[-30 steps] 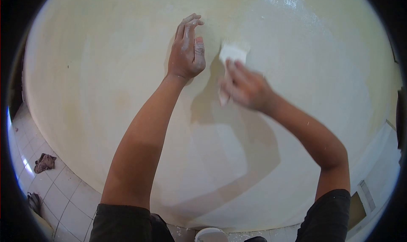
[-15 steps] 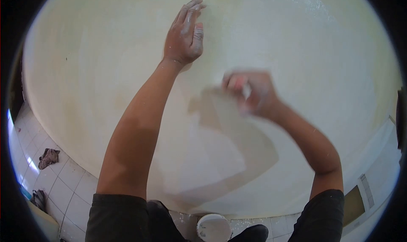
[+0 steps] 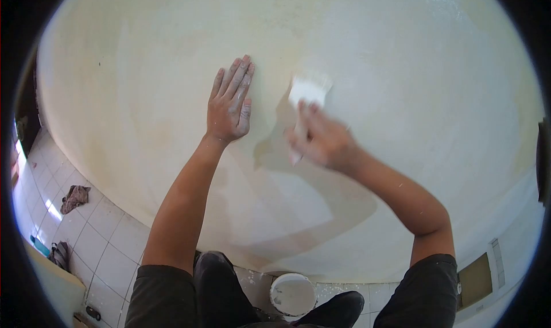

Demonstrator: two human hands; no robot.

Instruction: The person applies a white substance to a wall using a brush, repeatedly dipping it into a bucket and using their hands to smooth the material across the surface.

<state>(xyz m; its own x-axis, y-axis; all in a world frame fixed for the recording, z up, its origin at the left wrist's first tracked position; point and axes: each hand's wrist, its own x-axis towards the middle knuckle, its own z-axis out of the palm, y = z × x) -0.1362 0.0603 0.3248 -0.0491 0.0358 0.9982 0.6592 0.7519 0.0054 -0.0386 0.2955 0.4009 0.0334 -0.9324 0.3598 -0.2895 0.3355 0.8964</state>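
Note:
My left hand (image 3: 228, 107) lies flat against the pale cream wall (image 3: 172, 58), fingers stretched upward and smeared with white. To its right, my right hand (image 3: 327, 138) grips a wide white paintbrush (image 3: 308, 91), slightly blurred. The brush's bristle end points up and is at the wall; its pale handle sticks out below my fingers. Shadows of my right arm and the brush fall on the wall between both hands.
A white bucket (image 3: 293, 293) with whitish contents stands on the floor between my legs. On the white tiles (image 3: 112, 265) to the left lie a crumpled rag (image 3: 75, 199), a grey bag (image 3: 59, 254) and a blue-green bottle (image 3: 40, 246).
My left hand appears lower in view, still flat on the wall. The right hand has turned, so the brush now shows pointing up. The view has shifted slightly, with more floor showing.

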